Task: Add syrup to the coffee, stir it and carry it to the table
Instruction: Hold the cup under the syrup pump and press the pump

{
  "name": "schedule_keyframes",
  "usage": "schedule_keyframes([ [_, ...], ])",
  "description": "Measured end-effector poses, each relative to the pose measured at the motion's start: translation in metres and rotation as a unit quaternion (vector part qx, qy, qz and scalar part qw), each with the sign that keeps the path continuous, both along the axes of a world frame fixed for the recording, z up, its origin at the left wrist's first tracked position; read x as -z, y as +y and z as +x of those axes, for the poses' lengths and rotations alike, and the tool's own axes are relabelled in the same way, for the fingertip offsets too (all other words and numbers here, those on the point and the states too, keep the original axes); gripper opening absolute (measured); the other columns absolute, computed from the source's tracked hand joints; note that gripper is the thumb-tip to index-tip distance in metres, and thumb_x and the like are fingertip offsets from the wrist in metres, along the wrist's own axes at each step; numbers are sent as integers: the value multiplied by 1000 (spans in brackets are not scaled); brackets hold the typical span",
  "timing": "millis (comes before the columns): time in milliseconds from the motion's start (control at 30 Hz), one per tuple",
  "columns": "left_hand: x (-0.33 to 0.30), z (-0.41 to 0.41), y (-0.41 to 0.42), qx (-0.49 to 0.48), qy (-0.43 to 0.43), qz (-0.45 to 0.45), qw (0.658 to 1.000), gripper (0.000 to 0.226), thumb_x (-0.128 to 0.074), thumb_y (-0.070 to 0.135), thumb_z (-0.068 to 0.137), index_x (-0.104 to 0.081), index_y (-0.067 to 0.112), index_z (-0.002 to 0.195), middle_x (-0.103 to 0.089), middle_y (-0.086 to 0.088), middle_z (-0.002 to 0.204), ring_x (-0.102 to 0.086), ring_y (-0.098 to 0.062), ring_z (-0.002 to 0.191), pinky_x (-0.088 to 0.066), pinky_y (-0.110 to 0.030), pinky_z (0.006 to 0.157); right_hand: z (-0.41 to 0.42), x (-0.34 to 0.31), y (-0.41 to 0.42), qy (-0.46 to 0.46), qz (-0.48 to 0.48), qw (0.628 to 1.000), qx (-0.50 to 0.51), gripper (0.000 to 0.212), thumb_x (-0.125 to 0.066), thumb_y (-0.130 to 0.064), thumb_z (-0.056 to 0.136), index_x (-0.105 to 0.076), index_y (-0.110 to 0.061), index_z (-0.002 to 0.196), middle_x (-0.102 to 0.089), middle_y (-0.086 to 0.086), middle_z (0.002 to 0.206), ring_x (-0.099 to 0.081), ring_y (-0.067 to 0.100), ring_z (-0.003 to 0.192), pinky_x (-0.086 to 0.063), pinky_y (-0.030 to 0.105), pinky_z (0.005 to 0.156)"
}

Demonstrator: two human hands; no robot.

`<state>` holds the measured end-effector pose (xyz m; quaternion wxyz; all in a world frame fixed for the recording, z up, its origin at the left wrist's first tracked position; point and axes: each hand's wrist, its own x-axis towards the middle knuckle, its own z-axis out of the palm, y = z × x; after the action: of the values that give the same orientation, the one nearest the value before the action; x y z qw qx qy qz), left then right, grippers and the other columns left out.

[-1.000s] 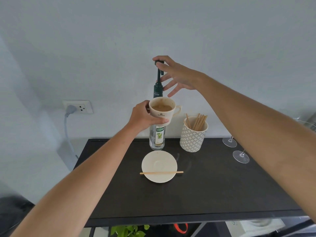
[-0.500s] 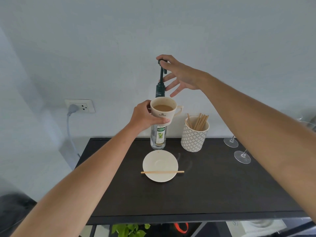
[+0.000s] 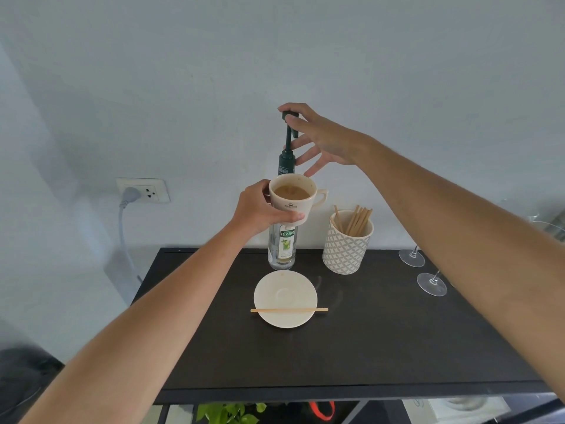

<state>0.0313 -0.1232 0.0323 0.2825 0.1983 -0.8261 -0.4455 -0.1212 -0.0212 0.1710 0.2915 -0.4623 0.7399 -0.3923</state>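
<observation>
My left hand point(image 3: 260, 212) grips a cream coffee cup point(image 3: 293, 198) from its left side and holds it in the air in front of the syrup bottle point(image 3: 282, 246). Light brown coffee fills the cup. The clear bottle stands at the back of the black table point(image 3: 382, 338) and carries a tall dark green pump point(image 3: 287, 154). My right hand point(image 3: 321, 139) is at the pump head, index finger over its top and thumb against it, the other fingers spread. A cream saucer point(image 3: 285, 298) lies below with a wooden stir stick point(image 3: 289, 310) across it.
A patterned white holder point(image 3: 347, 243) with several wooden sticks stands right of the bottle. Two wine glass bases point(image 3: 431, 284) sit at the table's right. A wall socket with a grey plug point(image 3: 142, 191) is to the left. Green leaves point(image 3: 226, 413) show under the front edge.
Both hands keep their places at the cup and the pump head. The pump stem stays raised.
</observation>
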Motion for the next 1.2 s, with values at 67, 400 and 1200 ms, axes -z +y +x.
schedule_keyframes([
  [67, -1, 0, 1, 2, -2, -3, 1000, 68, -95, 48, 53, -63, 27, 110, -67, 19, 98, -64, 2, 90, -49, -13, 66, 0, -1, 2, -14, 2, 1000, -3, 42, -45, -63, 102, -37, -54, 142, -56, 18, 137, -68, 44, 112, -63, 58, 82],
  [400, -4, -1, 4, -1, -5, -11, 1000, 73, -94, 47, 55, -63, 21, 116, -69, 10, 106, -64, -4, 94, -54, -22, 74, 3, -8, 6, 14, 10, 1000, 2, 42, -38, -64, 104, -35, -52, 144, -60, 15, 134, -73, 40, 107, -59, 56, 94],
  [1200, -10, 6, 8, -17, -6, 5, 1000, 73, -96, 44, 53, -64, 18, 114, -71, 6, 107, -66, -11, 97, -58, -38, 84, 4, -2, 5, 52, 3, 999, 7, 39, -36, -65, 104, -36, -54, 141, -63, 11, 132, -75, 35, 104, -52, 58, 103],
])
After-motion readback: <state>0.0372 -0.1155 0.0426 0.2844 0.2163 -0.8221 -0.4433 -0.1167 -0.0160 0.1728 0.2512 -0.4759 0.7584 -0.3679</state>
